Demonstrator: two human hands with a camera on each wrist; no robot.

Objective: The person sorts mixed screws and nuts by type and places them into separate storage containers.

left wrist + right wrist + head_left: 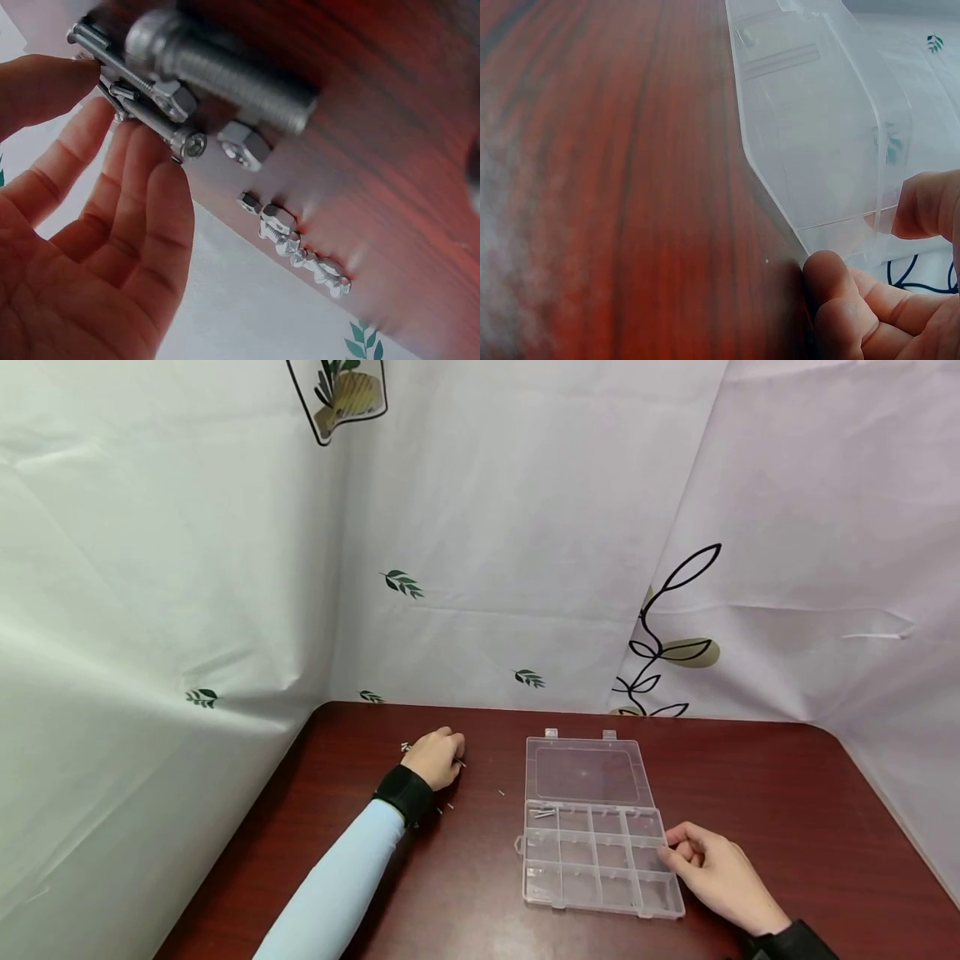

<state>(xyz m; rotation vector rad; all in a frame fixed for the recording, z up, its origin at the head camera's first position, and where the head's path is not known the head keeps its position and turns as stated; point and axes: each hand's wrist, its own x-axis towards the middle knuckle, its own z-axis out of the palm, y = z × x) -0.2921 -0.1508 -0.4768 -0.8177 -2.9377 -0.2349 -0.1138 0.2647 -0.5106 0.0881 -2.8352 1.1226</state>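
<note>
My left hand (435,758) is at the table's far left part, among loose metal hardware. In the left wrist view its thumb and fingertips pinch at a socket-head bolt (154,120), with a thinner bolt and a nut close against it. A thick bolt (232,79) and a hex nut (244,145) lie just beyond the fingers. My right hand (720,872) holds the right side of a clear compartment box (600,906), thumb on its wall and curled fingers low outside it. A few bolts (544,813) lie in the box's far-left compartment.
The box's clear lid (588,772) lies folded back towards the far edge. More nuts and bolts (292,244) form a row in the left wrist view. A small screw (502,792) lies between left hand and box. A patterned white cloth (487,527) hangs behind the table.
</note>
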